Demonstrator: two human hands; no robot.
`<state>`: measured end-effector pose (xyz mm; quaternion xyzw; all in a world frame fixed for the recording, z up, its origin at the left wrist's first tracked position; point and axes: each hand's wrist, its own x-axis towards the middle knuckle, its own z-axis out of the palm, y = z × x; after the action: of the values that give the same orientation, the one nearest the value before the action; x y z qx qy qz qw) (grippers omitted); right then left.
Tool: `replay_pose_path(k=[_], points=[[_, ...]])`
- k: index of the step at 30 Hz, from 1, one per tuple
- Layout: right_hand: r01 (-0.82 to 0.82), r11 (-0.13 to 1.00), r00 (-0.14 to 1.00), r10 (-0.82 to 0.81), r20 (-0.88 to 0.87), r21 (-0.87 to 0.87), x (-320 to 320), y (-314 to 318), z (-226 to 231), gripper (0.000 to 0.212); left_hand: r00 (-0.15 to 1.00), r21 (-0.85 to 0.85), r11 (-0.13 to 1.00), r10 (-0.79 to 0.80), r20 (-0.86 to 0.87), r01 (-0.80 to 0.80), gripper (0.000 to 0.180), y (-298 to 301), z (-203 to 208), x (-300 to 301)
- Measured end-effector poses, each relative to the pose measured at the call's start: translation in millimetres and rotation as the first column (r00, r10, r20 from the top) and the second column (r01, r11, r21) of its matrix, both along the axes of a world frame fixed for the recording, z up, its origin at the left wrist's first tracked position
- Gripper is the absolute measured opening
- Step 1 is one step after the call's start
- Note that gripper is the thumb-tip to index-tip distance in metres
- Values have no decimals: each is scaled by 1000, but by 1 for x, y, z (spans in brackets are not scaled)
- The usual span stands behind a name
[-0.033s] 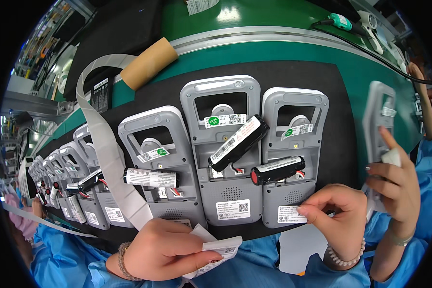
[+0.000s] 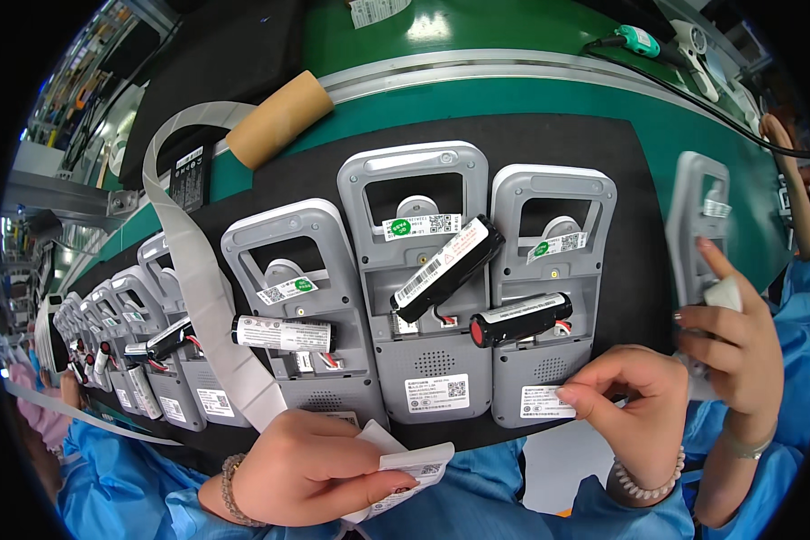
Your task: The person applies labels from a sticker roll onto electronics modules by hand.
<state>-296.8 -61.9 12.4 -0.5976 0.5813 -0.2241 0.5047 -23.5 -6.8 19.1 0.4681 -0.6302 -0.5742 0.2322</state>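
My right hand [image 2: 634,409] pinches the edge of a white label [image 2: 542,402] on the lower end of a grey handheld device [image 2: 549,297]. That device lies open-backed, with a black cylindrical battery [image 2: 520,319] lying across it on its wires. My left hand [image 2: 301,468] holds the end of a white label backing strip [image 2: 409,468] below the middle grey device [image 2: 423,270], which bears another black battery [image 2: 445,267].
Several more grey devices [image 2: 288,297] with loose batteries lie in a row on a black mat [image 2: 639,180] on a green conveyor [image 2: 531,99]. The backing strip [image 2: 193,261] loops up past a cardboard tube [image 2: 279,119]. At right, another person's hand [image 2: 729,346] touches a further device [image 2: 697,216].
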Motion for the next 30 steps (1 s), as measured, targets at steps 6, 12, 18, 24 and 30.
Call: replay_pose_path(k=[6,12,18,24,30], points=[[-53,993,997,46,-61,-106,2,2,8,10,1000,6,1000,4,-10,-4,14,2,4,-2],[-51,988,998,46,-38,-143,3,3,0,9,1000,7,1000,-11,-15,11,13,1,-2,1],[-154,920,975,84,-204,-359,10,9,1,13,1000,-11,1000,-14,-6,14,19,1,2,2],[-269,725,800,-199,-567,-635,-1,10,-18,27,1000,-14,1000,-1,-7,0,20,-1,0,1],[-67,679,811,-389,-436,-731,-27,-23,-16,54,999,-21,999,32,2,-32,25,3,1,-1]])
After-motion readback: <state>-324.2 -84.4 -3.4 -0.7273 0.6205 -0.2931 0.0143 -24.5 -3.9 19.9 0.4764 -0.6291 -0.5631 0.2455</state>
